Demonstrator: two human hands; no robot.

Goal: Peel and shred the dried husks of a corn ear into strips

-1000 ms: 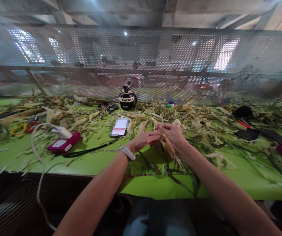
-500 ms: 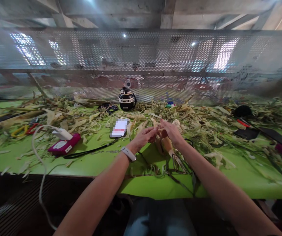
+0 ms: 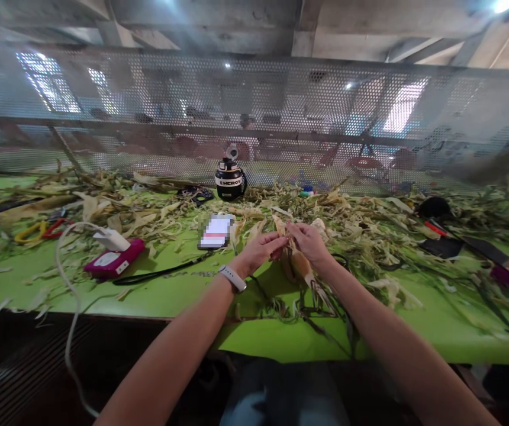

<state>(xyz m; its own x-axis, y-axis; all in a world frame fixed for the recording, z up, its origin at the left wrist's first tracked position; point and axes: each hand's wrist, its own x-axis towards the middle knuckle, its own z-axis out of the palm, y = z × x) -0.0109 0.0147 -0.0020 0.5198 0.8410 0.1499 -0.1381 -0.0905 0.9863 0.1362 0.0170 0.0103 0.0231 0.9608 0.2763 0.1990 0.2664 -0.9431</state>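
My left hand (image 3: 260, 251), with a white band on the wrist, is closed in a pinch at the upper part of a tan corn-husk bundle (image 3: 301, 264). From the other side my right hand (image 3: 310, 244) pinches the same bundle, fingertips almost touching those of the left. The bundle's tan body slants down towards me and ends in loose frayed strips (image 3: 321, 291) near the table's front edge. Fingers partly hide its upper end, where a pale husk piece (image 3: 278, 223) sticks up.
Dried husk scraps (image 3: 370, 216) litter the green table (image 3: 170, 302). A phone (image 3: 216, 231) lies left of my hands, a black bottle (image 3: 230, 180) stands behind it. A magenta power block (image 3: 115, 258) with a white cable and yellow-handled scissors (image 3: 30, 234) are further left. A perforated screen (image 3: 263, 94) rises behind.
My right hand's fingers have come down and curled in; its index finger was raised before. Both hands stay at the bundle. The view has shifted slightly.
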